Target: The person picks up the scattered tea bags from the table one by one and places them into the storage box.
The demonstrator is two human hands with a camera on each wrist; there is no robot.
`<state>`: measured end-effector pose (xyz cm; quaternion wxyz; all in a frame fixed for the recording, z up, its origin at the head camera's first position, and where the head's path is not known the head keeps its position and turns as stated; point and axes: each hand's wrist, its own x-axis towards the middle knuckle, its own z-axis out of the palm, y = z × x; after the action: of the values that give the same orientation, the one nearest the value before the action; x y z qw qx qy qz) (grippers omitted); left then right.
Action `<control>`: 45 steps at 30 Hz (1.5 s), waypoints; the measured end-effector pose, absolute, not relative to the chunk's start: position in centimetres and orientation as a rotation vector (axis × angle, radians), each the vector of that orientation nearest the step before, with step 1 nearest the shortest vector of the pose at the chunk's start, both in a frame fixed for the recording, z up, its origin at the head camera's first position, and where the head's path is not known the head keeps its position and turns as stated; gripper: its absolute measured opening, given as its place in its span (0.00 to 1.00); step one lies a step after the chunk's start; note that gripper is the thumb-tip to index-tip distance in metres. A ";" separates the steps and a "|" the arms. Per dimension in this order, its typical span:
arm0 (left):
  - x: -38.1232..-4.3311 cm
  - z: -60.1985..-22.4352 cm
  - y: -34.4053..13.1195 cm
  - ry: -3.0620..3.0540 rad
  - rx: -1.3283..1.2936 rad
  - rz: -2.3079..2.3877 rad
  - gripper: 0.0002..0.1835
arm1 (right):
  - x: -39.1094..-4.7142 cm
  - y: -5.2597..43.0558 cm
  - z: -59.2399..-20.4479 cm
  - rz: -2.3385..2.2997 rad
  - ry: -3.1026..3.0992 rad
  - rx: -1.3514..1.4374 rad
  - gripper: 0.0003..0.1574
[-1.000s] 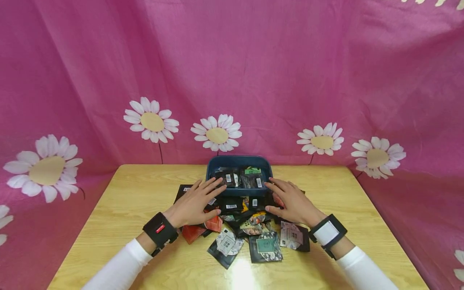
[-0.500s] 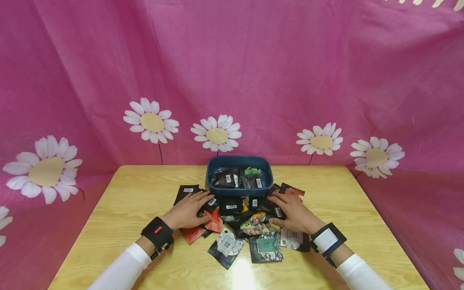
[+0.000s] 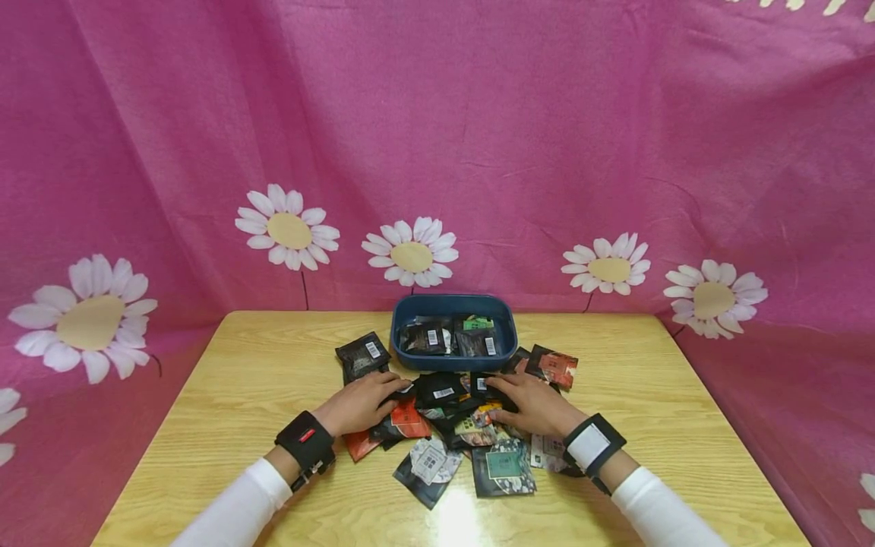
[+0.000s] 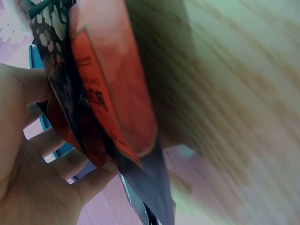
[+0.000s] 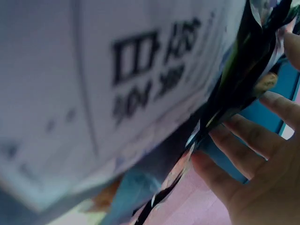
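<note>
A pile of small flat packets point(image 3: 437, 389), mostly black with printed labels, lies on the table in front of a dark blue bin point(image 3: 454, 366). My left hand point(image 3: 361, 403) rests on the pile's left side, its fingertips on black packets and its thumb beside a black-and-red packet point(image 3: 410, 419). That red label point(image 4: 112, 89) looms close in the left wrist view. On the right side of the pile, my right hand point(image 3: 535, 403) touches packets with extended, slightly spread fingers. A pale-labelled packet point(image 5: 140, 70) fills much of the right wrist view. The packets' undersides are hidden.
Several black packets point(image 3: 427, 336) lie inside the bin at the table's back edge. Nearer the front are a grey-labelled packet point(image 3: 429, 467) and a green-labelled one point(image 3: 504, 467). A pink daisy-print cloth point(image 3: 478, 152) hangs behind the wooden table point(image 3: 273, 380).
Both hands have come down from beside the bin onto the pile, then moved inward. Packets under them have shifted toward the middle; a black packet at the far left has turned.
</note>
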<state>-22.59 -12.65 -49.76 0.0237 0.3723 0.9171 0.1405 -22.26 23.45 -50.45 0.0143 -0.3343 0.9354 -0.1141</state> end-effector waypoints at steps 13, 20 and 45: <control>-22.7 -49.9 -12.4 2.899 1.197 0.456 0.20 | -22.5 22.4 -49.9 -0.261 3.020 -1.127 0.26; -22.5 -50.1 -12.6 2.957 1.225 0.470 0.19 | -22.8 22.5 -50.5 -0.226 3.123 -1.185 0.23; -21.7 -40.9 -10.9 3.164 1.401 0.543 0.31 | -21.9 23.4 -41.8 -0.581 3.353 -1.414 0.23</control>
<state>-21.68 -10.85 -40.94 -0.1797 0.3935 0.8886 0.1524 -21.95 23.36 -41.78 -0.2682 -0.3696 0.8766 -0.1519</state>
